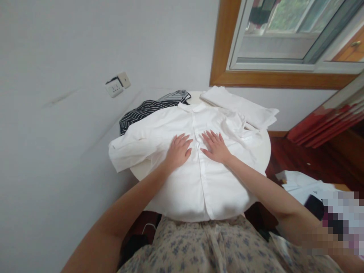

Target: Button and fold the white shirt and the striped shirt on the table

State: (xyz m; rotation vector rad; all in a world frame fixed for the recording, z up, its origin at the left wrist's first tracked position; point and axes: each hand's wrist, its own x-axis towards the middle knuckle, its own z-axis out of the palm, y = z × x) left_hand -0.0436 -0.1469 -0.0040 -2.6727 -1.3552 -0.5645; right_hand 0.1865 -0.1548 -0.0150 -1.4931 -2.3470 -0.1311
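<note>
A white button-front shirt [182, 189] lies spread over a round white table [265, 148], its collar toward the wall and its hem hanging at the near edge. My left hand [179, 149] rests flat on the shirt just left of the button strip, fingers spread. On the other side of the strip, my right hand [215, 147] lies flat too, its fingers apart. One sleeve stretches out to the left past the table's edge; the right sleeve is bunched near the collar side.
Behind the shirt are a black-and-white striped garment [145, 112] and a folded white cloth [241, 104]. A wall with a socket [115, 88] stands at the left. A wood-framed window [224, 78] and a red-and-white curtain [321, 121] are at the right, above papers [301, 182].
</note>
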